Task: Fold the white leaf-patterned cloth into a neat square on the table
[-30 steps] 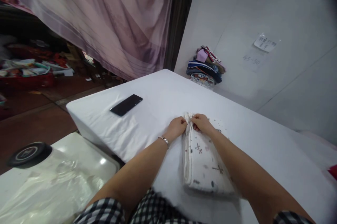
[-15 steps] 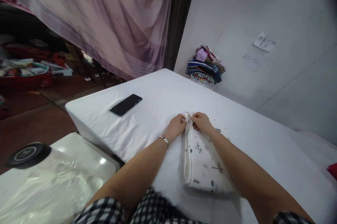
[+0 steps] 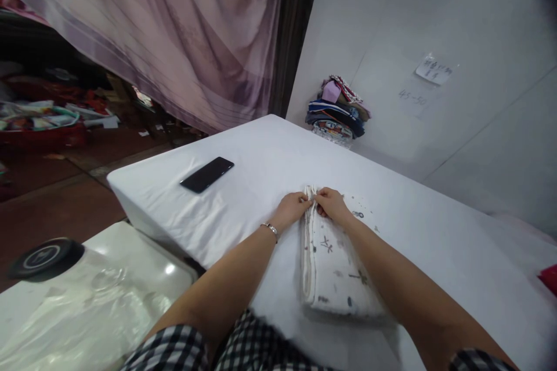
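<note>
A white cloth (image 3: 335,266) printed with small grey-green plant motifs lies folded in layers on the white-covered table (image 3: 261,156). My left hand (image 3: 295,206) pinches the far end of its left folded edge. Right beside it, my right hand (image 3: 331,204) pinches the same far end from the other side, fingers closed on the layers. The fingertips of both hands almost meet there. Part of the cloth is hidden under my right forearm.
A black phone (image 3: 208,174) lies on the table to the left. Folded clothes (image 3: 336,110) are stacked against the wall. At lower left, clear plastic bags (image 3: 100,313) and a black round object (image 3: 47,258) rest on a white surface. A pinkish curtain (image 3: 209,34) hangs behind.
My left hand's fingers have shifted slightly right, closer to my right hand at the cloth's far end. The cloth stays in place; the view has moved a little.
</note>
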Action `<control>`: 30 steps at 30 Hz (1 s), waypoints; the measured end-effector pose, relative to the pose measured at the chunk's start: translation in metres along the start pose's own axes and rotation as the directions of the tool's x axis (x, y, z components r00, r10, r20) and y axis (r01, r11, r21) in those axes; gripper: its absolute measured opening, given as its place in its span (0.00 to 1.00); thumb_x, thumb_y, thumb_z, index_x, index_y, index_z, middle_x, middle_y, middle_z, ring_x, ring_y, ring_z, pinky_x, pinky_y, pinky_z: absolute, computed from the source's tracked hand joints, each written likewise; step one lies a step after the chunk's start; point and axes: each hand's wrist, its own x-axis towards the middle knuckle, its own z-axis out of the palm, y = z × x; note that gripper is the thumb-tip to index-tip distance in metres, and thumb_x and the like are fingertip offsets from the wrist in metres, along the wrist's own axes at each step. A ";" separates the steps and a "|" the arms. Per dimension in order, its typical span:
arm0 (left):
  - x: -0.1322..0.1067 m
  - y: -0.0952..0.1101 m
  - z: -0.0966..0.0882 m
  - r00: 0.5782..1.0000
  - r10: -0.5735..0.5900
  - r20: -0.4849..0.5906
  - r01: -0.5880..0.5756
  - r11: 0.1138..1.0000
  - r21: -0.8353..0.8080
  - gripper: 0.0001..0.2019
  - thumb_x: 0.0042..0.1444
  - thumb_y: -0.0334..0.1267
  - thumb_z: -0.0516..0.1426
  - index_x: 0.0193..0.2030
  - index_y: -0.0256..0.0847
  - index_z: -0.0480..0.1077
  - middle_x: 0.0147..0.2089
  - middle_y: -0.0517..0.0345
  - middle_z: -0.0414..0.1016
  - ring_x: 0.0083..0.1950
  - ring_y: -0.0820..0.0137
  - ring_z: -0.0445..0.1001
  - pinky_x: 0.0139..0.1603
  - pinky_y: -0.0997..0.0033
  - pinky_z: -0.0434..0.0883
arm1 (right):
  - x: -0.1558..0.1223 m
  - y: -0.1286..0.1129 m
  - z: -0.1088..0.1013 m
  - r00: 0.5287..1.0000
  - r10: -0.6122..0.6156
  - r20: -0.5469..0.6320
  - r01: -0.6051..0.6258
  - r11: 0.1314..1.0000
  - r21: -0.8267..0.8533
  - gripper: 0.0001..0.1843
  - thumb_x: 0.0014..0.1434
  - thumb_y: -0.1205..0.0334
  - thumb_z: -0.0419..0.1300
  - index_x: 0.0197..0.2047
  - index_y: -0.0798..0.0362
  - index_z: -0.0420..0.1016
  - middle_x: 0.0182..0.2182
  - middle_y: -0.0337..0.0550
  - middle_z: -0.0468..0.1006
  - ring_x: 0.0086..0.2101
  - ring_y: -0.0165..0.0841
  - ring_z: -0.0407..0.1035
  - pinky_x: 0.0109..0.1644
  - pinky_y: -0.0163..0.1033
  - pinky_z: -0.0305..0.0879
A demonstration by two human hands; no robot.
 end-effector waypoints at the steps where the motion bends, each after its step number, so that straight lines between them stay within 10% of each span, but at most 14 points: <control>1: 0.001 -0.001 0.000 1.000 0.001 -0.002 -0.001 1.000 -0.002 0.12 0.49 0.46 0.55 0.31 0.40 0.74 0.25 0.60 0.72 0.28 0.71 0.68 0.27 0.75 0.59 | -0.001 0.000 0.000 1.000 0.001 -0.001 -0.001 1.000 -0.005 0.01 0.51 0.66 0.54 0.28 0.53 0.64 0.09 0.29 0.64 0.10 0.23 0.59 0.15 0.26 0.55; 15: 0.007 -0.008 0.006 1.000 -0.003 -0.022 0.001 0.993 -0.121 0.09 0.49 0.39 0.54 0.28 0.38 0.73 0.29 0.60 0.75 0.33 0.71 0.70 0.32 0.75 0.63 | 0.009 -0.004 0.003 1.000 0.022 -0.010 -0.024 0.973 -0.230 0.03 0.48 0.65 0.56 0.26 0.54 0.69 0.09 0.33 0.67 0.11 0.27 0.62 0.16 0.29 0.56; 30: 0.005 -0.006 0.004 0.999 0.024 -0.025 -0.026 0.998 -0.058 0.12 0.48 0.40 0.50 0.23 0.38 0.71 0.22 0.62 0.68 0.27 0.73 0.65 0.26 0.75 0.58 | 0.013 -0.001 0.000 0.994 0.065 0.085 -0.057 0.995 -0.086 0.04 0.44 0.71 0.56 0.22 0.54 0.65 0.08 0.33 0.66 0.11 0.27 0.64 0.14 0.28 0.58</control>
